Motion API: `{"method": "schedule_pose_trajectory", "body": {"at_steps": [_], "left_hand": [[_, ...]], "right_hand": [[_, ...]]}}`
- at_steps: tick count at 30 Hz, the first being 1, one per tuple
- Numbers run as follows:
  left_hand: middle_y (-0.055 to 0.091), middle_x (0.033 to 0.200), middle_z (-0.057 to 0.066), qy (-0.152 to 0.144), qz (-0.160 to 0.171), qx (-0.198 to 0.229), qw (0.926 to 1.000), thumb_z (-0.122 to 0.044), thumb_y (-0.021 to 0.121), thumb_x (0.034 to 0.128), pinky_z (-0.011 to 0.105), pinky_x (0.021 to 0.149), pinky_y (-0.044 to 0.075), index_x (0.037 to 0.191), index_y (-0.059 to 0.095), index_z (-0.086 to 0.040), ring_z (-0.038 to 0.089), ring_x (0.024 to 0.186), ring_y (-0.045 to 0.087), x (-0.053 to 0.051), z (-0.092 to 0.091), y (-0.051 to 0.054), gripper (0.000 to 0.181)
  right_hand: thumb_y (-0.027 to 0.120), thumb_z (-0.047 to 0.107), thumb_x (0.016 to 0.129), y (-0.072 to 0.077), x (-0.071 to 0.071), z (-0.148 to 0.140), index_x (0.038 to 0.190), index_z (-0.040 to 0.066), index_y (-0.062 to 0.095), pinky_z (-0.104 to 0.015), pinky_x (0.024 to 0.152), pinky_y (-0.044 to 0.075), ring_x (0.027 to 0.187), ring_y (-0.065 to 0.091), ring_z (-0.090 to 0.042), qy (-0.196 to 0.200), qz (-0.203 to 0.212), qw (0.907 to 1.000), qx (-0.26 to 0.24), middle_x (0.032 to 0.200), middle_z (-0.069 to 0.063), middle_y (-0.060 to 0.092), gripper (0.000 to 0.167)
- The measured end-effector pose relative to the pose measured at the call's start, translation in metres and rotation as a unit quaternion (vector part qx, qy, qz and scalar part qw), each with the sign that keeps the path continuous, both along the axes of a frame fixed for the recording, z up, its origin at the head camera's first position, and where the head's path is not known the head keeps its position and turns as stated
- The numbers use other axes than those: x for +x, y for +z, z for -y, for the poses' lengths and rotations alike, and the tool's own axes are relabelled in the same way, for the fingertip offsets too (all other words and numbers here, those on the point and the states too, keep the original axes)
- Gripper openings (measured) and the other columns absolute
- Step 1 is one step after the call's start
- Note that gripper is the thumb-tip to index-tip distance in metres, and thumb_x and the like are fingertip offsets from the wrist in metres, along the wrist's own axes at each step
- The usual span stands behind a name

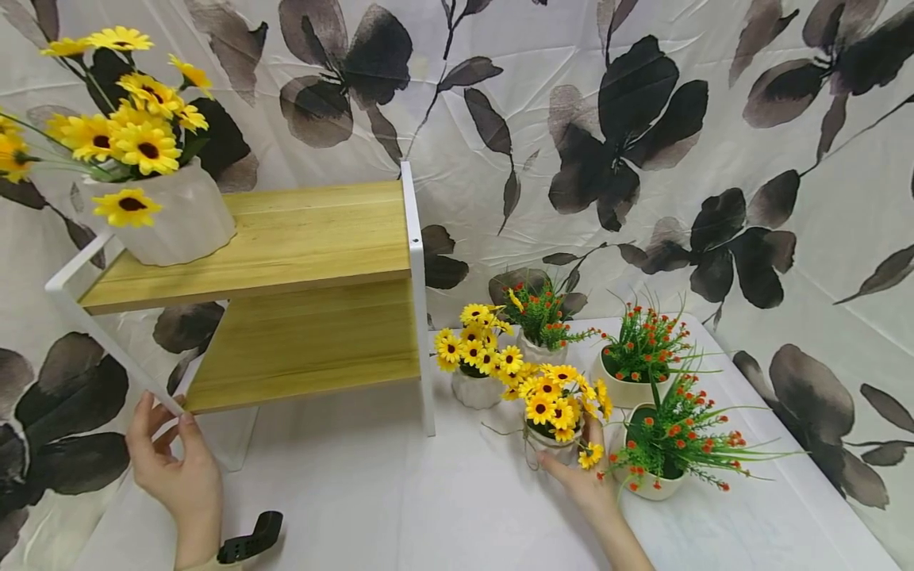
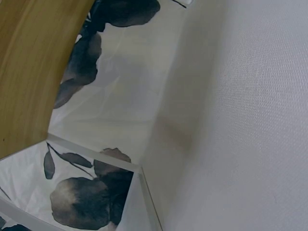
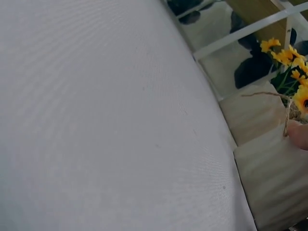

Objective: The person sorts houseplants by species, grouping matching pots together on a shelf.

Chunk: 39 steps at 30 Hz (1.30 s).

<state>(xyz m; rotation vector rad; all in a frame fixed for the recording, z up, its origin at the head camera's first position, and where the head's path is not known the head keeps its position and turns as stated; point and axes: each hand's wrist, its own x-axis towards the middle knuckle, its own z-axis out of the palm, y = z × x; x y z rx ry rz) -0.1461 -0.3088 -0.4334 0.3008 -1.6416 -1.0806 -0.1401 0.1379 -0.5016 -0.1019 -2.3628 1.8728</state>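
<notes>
My left hand [image 1: 178, 476] holds the lower left front of a small two-tier shelf [image 1: 321, 230], fingers and thumb around its white side frame. In the left wrist view that hand is out of sight; a wooden board [image 2: 33, 67] and white frame [image 2: 96, 156] show. On the right, my right hand [image 1: 593, 484] grips a small whitish pot of yellow daisy-like flowers [image 1: 553, 396], its far fingers partly hidden by blooms. The right wrist view shows the thumb [image 3: 299, 135] against this pot [image 3: 269, 171], near a twine tie. Another potted yellow flower [image 1: 477, 388] stands just behind it.
A larger white pot [image 1: 178, 214] of yellow flowers sits on the shelf's top board, at left. Several pots of red-orange flowers [image 1: 660, 444] stand right of and behind the held pot. A floral-print cloth [image 1: 500, 119] hangs behind the white table [image 1: 428, 507].
</notes>
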Motion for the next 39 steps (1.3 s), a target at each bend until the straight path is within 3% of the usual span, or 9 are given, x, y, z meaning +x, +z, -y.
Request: {"method": "schedule_pose_trajectory", "body": {"at_steps": [9,16,23,31,39], "left_hand": [[0.049,0.11,-0.03,0.008,0.007,-0.011,0.9999,0.004,0.052,0.0931,0.015,0.086,0.039,0.135,0.049,-0.003,-0.009,0.107,0.051,-0.0036,0.0058,-0.0061,0.043],[0.049,0.11,-0.029,0.006,0.005,-0.006,0.9999,0.004,0.052,0.0929,0.015,0.086,0.039,0.135,0.049,-0.003,-0.008,0.107,0.052,-0.0037,0.0061,-0.0059,0.043],[0.049,0.11,-0.029,0.003,0.003,-0.005,1.0,0.005,0.052,0.0927,0.015,0.086,0.039,0.135,0.049,-0.002,-0.008,0.106,0.052,-0.0017,0.0024,-0.0022,0.043],[0.049,0.11,-0.029,0.003,0.004,-0.007,1.0,0.005,0.053,0.0923,0.014,0.086,0.039,0.135,0.049,-0.002,-0.009,0.106,0.052,-0.0032,0.0062,-0.0076,0.043],[0.05,0.11,-0.029,0.002,0.001,-0.006,1.0,0.006,0.052,0.0923,0.015,0.086,0.038,0.135,0.049,-0.002,-0.008,0.107,0.052,-0.0034,0.0069,-0.0071,0.044]], "right_hand": [[0.082,0.019,0.072,0.0012,-0.0023,0.001,0.151,0.008,0.016,-0.058,0.116,0.009,0.146,0.016,-0.04,-0.012,0.04,0.9988,0.027,0.156,-0.023,0.02,0.104],[0.081,0.01,0.071,0.0002,-0.0034,0.0016,0.152,0.012,0.016,-0.055,0.118,0.007,0.147,0.016,-0.036,-0.006,0.011,0.9999,-0.005,0.158,-0.018,0.02,0.104],[0.082,0.011,0.07,-0.0001,-0.0037,0.0021,0.151,0.01,0.018,-0.054,0.118,0.01,0.147,0.018,-0.035,-0.011,-0.002,0.9999,-0.003,0.157,-0.018,0.022,0.103],[0.082,0.016,0.072,0.0015,-0.0011,0.0005,0.152,0.006,0.015,-0.057,0.116,0.014,0.146,0.017,-0.042,-0.023,0.042,0.9985,0.027,0.157,-0.024,0.018,0.104],[0.081,0.018,0.071,-0.0007,0.0048,0.0022,0.151,0.004,0.018,-0.059,0.114,0.017,0.143,0.021,-0.046,-0.037,-0.001,0.9984,0.042,0.154,-0.029,0.021,0.103]]}}
